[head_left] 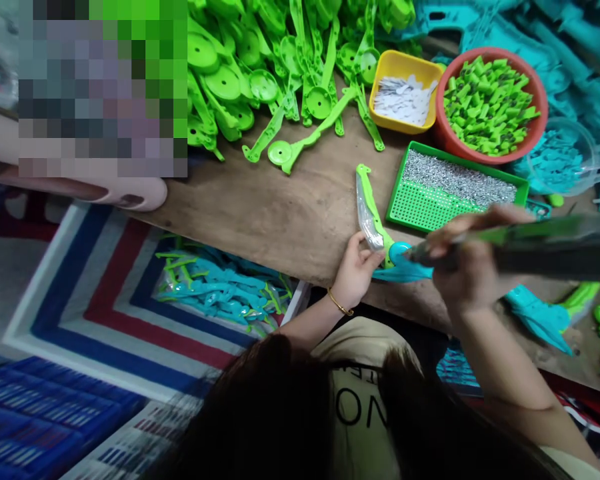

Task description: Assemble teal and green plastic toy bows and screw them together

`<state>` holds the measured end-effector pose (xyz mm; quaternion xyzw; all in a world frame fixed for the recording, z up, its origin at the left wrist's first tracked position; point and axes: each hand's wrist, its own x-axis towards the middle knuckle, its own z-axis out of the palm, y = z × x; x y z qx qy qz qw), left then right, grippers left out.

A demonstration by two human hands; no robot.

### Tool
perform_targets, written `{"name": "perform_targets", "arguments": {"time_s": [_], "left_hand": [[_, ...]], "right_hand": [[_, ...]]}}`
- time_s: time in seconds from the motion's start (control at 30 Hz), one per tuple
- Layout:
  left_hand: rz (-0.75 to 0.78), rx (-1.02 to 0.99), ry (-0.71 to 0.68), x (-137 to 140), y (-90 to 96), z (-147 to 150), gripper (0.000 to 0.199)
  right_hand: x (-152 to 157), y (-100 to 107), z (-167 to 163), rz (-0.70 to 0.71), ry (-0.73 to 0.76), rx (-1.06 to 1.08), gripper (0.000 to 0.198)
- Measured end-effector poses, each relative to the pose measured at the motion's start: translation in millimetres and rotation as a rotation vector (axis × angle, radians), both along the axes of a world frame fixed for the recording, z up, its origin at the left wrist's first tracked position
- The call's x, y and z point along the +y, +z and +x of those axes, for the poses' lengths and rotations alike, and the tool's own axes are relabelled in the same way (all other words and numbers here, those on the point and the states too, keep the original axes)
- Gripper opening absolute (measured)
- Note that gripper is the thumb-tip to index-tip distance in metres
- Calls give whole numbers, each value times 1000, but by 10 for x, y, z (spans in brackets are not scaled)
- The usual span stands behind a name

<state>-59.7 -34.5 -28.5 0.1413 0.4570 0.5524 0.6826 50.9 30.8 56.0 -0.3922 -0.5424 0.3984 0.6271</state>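
Observation:
My left hand (pixel 356 270) is closed on a green and turquoise plastic part (pixel 375 212) near the table's front edge, and a clear plastic piece (pixel 367 217) lies along its upper arm. My right hand (pixel 465 260) grips a dark and green power screwdriver (pixel 545 247), blurred and lying nearly sideways. The screwdriver's front end points at the part's round turquoise disc (pixel 399 253); whether the tip touches it is hard to tell. Just behind my right hand sits a green tray (pixel 415 212) of small metal screws (pixel 460 179).
Green plastic parts (pixel 280 67) are heaped at the back, turquoise ones (pixel 545 53) at the back right. A yellow bin (pixel 380 120) holds white pieces; a red bowl (pixel 450 137) holds small green parts. Another turquoise and green part (pixel 545 317) lies right. Below left is a filled crate (pixel 220 287).

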Motion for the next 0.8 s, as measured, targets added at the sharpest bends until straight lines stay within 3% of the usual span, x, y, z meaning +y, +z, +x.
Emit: {"name": "perform_targets", "arguments": {"time_s": [0.07,0.13,0.23,0.3,0.4,0.57,0.7,0.8], "left_hand": [[-31,6,48,-15,1,27,57],[-27,11,29,-37,27,-3,51],[38,139,-155,-85,100,-182,56],[41,299,-328,-123,143,-337,62],[-22,347,-494,-169,159,-480,61],[-53,186,-415,-191,95,-432,55],[-6,158,-399,-178,58,-416,51],[14,135,-417,-176,50,-435,47]], "right_hand": [[349,-17,42,194,-176,27,27],[733,-145,99,233,-291,21,25],[1149,-419,170,239,-430,-10,34],[1252,-562,195,213,-446,-59,38],[1231,-666,210,170,-398,-162,43],[1155,-664,191,154,-366,-238,51],[1095,-430,165,195,-399,-105,39],[847,-137,127,293,-414,4,26]]}}
